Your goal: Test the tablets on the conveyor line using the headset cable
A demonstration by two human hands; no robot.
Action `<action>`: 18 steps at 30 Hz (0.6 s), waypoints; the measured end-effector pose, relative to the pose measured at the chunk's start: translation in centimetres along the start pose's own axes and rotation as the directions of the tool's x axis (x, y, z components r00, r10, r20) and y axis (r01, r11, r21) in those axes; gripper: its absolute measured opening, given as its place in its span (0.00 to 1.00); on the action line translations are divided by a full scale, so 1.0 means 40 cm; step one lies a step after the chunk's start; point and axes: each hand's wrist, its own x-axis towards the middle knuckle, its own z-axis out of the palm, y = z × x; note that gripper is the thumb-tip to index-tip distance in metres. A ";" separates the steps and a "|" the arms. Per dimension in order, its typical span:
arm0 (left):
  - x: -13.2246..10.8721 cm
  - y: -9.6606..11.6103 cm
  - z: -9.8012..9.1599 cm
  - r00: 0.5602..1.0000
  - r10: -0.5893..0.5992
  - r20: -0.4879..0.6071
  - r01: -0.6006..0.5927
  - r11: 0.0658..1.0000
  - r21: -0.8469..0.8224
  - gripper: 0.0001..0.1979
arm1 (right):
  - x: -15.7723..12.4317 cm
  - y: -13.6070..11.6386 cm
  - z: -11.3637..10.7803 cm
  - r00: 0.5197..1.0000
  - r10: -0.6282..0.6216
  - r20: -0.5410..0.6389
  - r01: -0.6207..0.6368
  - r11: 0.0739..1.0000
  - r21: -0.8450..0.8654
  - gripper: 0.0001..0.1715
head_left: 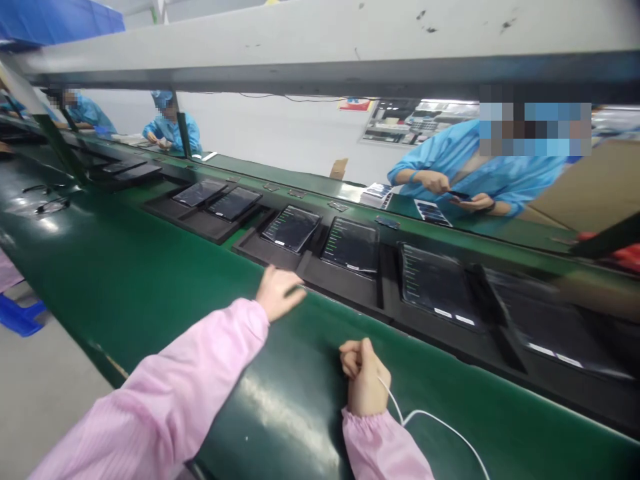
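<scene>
My left hand [280, 291] reaches to the far edge of the green bench, its fingers apart and holding nothing. Just beyond it lies a black tray [257, 250] bearing dark tablets in clear film, among them one tablet [291, 229] with green marks on its screen. Closer to me, my right hand [367, 377] is curled above the bench, and no object shows in its fingers. A thin white cord [440, 421] runs from near its wrist toward the bottom edge. Both arms wear pink sleeves.
More trayed tablets [440, 283] continue along the line to the right, and others [199, 193] to the left. Across it, a co-worker in blue [530, 173] handles a small dark device. A pale beam [320, 47] spans overhead. Dark cables [53, 205] lie on the left bench.
</scene>
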 end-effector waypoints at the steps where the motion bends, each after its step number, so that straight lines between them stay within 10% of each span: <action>1: 0.025 -0.046 -0.040 0.992 -0.085 -0.088 0.088 0.996 0.031 0.10 | -0.002 0.001 0.008 1.000 0.005 0.005 -0.005 1.000 0.000 0.37; 8: 0.141 -0.250 -0.204 0.697 -0.524 -0.489 0.609 0.793 0.018 0.16 | 0.009 -0.014 0.016 0.994 0.104 0.039 -0.105 0.994 0.023 0.42; 14: 0.257 -0.407 -0.166 0.644 -0.555 -0.526 0.665 0.746 0.027 0.22 | 0.042 -0.039 0.001 0.993 0.114 0.035 -0.116 0.992 0.047 0.41; 18: 0.296 -0.500 -0.175 0.695 -0.274 -0.665 0.461 0.880 0.119 0.29 | 0.043 -0.046 -0.001 0.993 0.113 0.019 -0.114 0.992 0.060 0.39</action>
